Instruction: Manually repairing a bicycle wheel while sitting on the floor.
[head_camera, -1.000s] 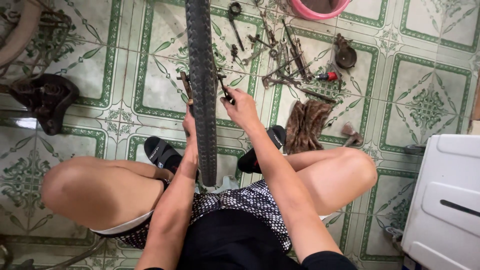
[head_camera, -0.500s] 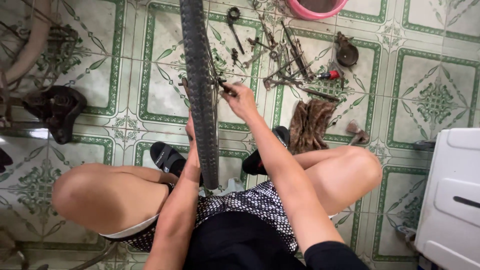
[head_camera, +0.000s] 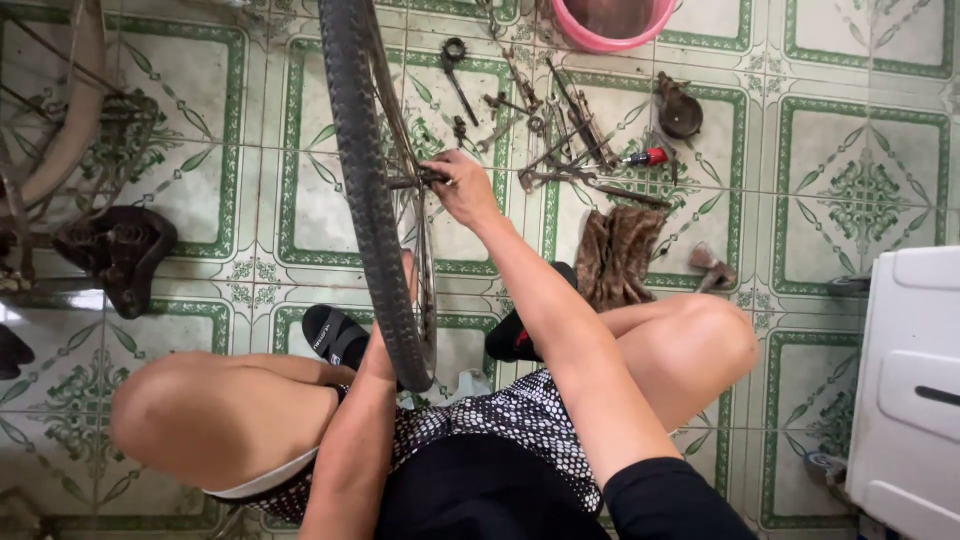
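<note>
An upright bicycle wheel with a black knobby tyre (head_camera: 365, 180) stands between my knees on the tiled floor. My right hand (head_camera: 462, 190) reaches to the hub (head_camera: 405, 182) at the wheel's centre, fingers closed around the axle end. My left hand (head_camera: 380, 345) is at the lower part of the tyre, mostly hidden behind it, with a finger showing through the spokes; it holds the wheel steady at the rim. My feet in black sandals (head_camera: 335, 335) rest on either side of the wheel's bottom.
Several wrenches and metal parts (head_camera: 560, 150) lie scattered beyond the wheel, with a red-handled screwdriver (head_camera: 650, 157), a brown rag (head_camera: 615, 250) and a pink basin (head_camera: 620, 20). A black saddle (head_camera: 120, 250) lies left beside a bicycle frame (head_camera: 60, 120). A white cabinet (head_camera: 910, 380) stands right.
My right hand has stayed at the hub while the view shifted, so the wheel now sits further left. My left hand has slipped lower behind the tyre.
</note>
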